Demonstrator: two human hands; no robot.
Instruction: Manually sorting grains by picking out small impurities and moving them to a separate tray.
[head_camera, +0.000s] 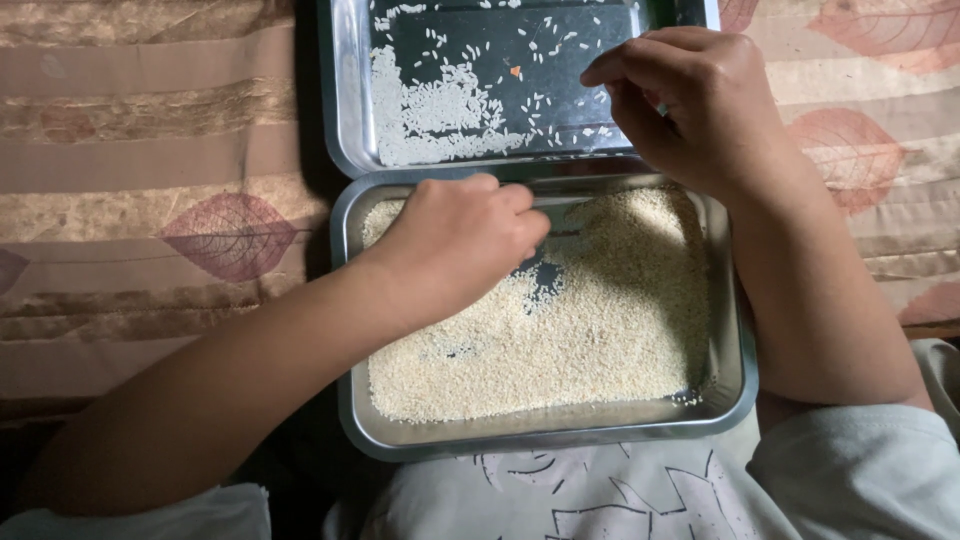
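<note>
A steel tray (735, 385) full of pale rice (600, 320) rests on my lap. My left hand (460, 240) lies in it near its far left corner, fingers curled down into the grains with a bare patch of tray beside them. A second steel tray (345, 110) sits just beyond, holding a thin heap of white rice (430, 120) at its near left and scattered grains. My right hand (695, 100) hovers over the far tray's right side, fingertips pinched together; I cannot see what they hold. A small orange speck (515, 71) lies among the scattered grains.
Both trays sit on a striped beige and brown cloth (150, 200) printed with reddish leaves. My light patterned shirt (600, 490) fills the bottom edge of the view.
</note>
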